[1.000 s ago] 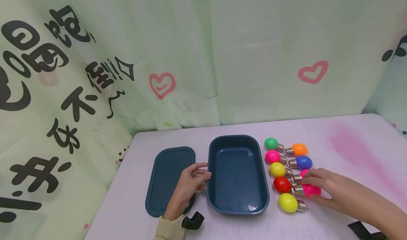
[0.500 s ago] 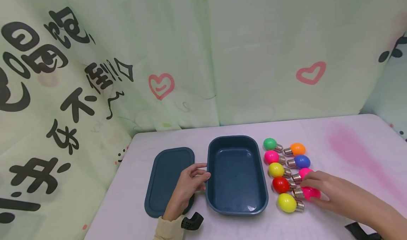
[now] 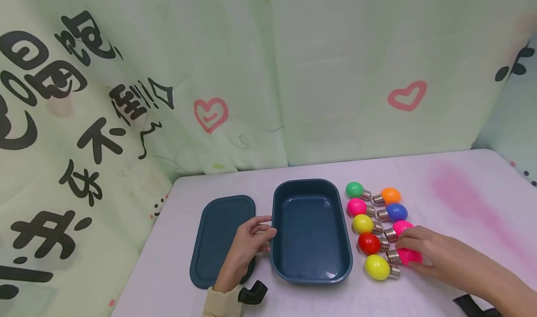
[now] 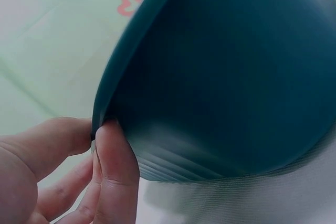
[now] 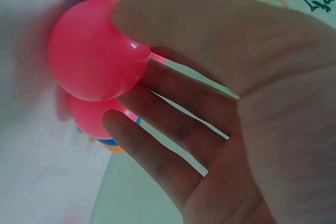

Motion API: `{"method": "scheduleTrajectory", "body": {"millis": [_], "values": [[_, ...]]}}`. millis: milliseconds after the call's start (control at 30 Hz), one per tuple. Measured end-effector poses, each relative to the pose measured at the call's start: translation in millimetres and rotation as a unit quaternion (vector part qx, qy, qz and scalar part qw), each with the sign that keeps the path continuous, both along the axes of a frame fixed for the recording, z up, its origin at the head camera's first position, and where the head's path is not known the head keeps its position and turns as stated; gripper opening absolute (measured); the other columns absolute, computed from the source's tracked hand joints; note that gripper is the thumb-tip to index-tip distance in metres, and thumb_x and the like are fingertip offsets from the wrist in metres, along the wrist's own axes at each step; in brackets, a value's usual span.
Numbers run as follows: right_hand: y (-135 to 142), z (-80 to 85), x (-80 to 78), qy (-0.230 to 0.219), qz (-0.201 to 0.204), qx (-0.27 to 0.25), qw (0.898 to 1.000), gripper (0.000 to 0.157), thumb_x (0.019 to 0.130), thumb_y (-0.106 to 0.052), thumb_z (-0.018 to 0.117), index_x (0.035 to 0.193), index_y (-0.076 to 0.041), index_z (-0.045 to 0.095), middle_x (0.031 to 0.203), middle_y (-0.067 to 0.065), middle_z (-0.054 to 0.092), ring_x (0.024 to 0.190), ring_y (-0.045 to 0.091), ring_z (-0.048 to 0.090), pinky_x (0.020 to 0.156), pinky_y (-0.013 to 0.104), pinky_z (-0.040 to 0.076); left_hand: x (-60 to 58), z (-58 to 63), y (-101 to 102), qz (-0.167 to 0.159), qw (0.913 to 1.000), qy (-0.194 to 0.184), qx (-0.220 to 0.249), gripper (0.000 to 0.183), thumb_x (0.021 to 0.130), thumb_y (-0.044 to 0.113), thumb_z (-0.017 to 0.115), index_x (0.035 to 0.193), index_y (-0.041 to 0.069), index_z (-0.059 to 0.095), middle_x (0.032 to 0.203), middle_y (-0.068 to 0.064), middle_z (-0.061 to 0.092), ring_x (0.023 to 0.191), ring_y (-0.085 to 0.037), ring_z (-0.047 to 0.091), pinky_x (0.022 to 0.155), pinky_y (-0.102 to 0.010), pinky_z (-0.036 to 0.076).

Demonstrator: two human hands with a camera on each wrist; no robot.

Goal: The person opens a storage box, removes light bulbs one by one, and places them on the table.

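Note:
My left hand point(image 3: 247, 244) pinches the left rim of a dark blue rectangular container point(image 3: 312, 247) between thumb and fingers. The left wrist view shows that rim point(image 4: 113, 80) close up. On the right, my right hand point(image 3: 440, 257) holds a pink light bulb point(image 3: 408, 256) by its round end, thumb on the near side. The bulb lies on the table, its metal base pointing left. A second pink bulb point(image 3: 402, 227) lies just beyond the fingers. Beside them are a red bulb point(image 3: 368, 243) and a yellow bulb point(image 3: 376, 267).
A matching flat lid point(image 3: 218, 235) lies left of the container, partly behind my left hand. Farther back are green point(image 3: 354, 189), orange point(image 3: 391, 195), blue point(image 3: 396, 211), pink point(image 3: 356, 207) and yellow point(image 3: 362, 223) bulbs. A printed curtain point(image 3: 335, 74) hangs behind the table.
My right fingers have shifted slightly nearer, showing more of the second pink bulb. My left hand stays at the container's rim. The head view has drifted a little.

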State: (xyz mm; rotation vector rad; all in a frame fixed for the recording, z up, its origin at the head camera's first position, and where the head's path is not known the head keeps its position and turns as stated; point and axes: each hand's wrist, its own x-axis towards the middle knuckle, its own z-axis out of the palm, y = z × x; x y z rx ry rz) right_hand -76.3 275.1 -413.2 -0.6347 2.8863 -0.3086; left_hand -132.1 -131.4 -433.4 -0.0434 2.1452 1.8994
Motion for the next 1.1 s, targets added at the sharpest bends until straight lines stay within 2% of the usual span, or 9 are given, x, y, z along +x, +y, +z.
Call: {"method": "scheduleTrajectory", "body": {"millis": [500, 633, 800, 1000, 1100], "values": [[-1, 2.8, -0.2, 0.033, 0.035, -0.006, 0.999, 0.041, 0.065, -0.024, 0.091, 0.102, -0.018, 0.075, 0.106, 0.000, 0.066, 0.100, 0.027, 0.062, 0.073, 0.037, 0.060, -0.9, 0.0, 2, -0.004, 1.0000, -0.001, 0.009, 0.050, 0.091, 0.021, 0.074, 0.135, 0.005, 0.058, 0.100, -0.005, 0.069, 0.076, -0.012, 0.064, 0.063, -0.025, 0.057], [-2, 4.7, 1.2, 0.064, 0.049, -0.005, 0.997, 0.041, 0.066, -0.024, 0.091, 0.103, -0.017, 0.075, 0.105, -0.001, 0.066, 0.099, 0.025, 0.061, 0.074, 0.037, 0.060, -0.3, 0.0, 2, -0.003, 1.0000, -0.003, 0.006, 0.050, 0.090, 0.021, 0.074, 0.135, 0.005, 0.058, 0.098, -0.004, 0.069, 0.076, -0.011, 0.063, 0.063, -0.025, 0.056], [-5, 9.5, 1.6, 0.081, 0.056, 0.002, 0.995, 0.038, 0.069, -0.024, 0.090, 0.104, -0.018, 0.075, 0.106, -0.002, 0.065, 0.099, 0.024, 0.061, 0.075, 0.036, 0.060, -0.2, -0.5, 3, 0.001, 1.0000, -0.004, 0.006, 0.048, 0.089, 0.021, 0.075, 0.132, 0.007, 0.060, 0.099, -0.005, 0.068, 0.075, -0.011, 0.063, 0.062, -0.024, 0.056], [-15, 16.0, -0.5, 0.065, 0.040, 0.004, 0.997, 0.036, 0.074, -0.029, 0.086, 0.107, -0.022, 0.073, 0.109, -0.005, 0.063, 0.100, 0.018, 0.060, 0.077, 0.034, 0.060, -0.4, 0.1, 2, 0.003, 1.0000, 0.004, -0.005, 0.047, 0.089, 0.022, 0.075, 0.131, 0.006, 0.061, 0.100, -0.008, 0.068, 0.073, -0.012, 0.064, 0.063, -0.025, 0.057], [-22, 21.0, -1.7, 0.037, 0.021, -0.007, 0.999, 0.041, 0.077, -0.034, 0.084, 0.113, -0.021, 0.071, 0.114, -0.003, 0.062, 0.105, 0.020, 0.059, 0.078, 0.036, 0.060, 1.3, 2.1, 1, -0.011, 0.9989, 0.033, -0.032, 0.044, 0.091, 0.021, 0.074, 0.130, 0.004, 0.061, 0.099, -0.009, 0.068, 0.073, -0.013, 0.065, 0.064, -0.026, 0.059]]}}
